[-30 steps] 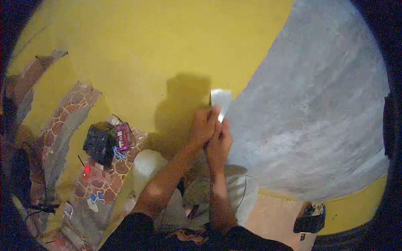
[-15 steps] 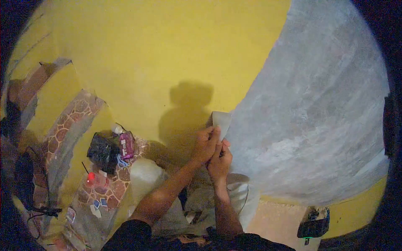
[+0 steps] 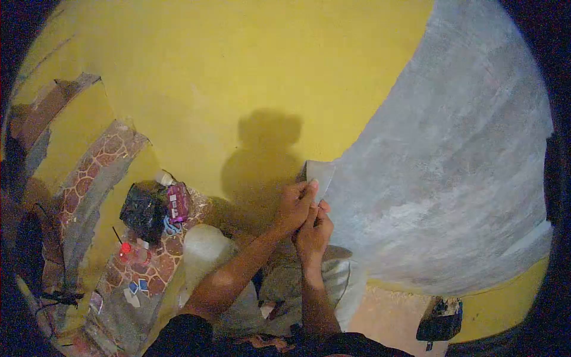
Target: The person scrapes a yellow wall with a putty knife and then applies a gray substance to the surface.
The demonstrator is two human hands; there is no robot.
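A small grey sheet (image 3: 321,172), stiff like paper and with a dark back edge, is held up in front of the wall. My left hand (image 3: 294,207) pinches its lower left part, thumb lying on the grey face. Just below and to the right, my right hand (image 3: 313,233) is closed with its fingertips at the sheet's lower edge, touching my left hand. The fingers hide the bottom of the sheet. Behind it, the yellow wall (image 3: 250,65) meets a large grey area (image 3: 452,149) along a slanting border.
On the stone-patterned step (image 3: 169,256) at left lie a black plastic bag (image 3: 141,209), a purple packet (image 3: 177,202) and a bottle with a red cap (image 3: 125,249). Several steps rise further left. A black container (image 3: 439,321) stands at lower right.
The view has shifted slightly, so the wall border sits a little further right. Both hands keep hold of the sheet, with the left fingers slightly moved along it.
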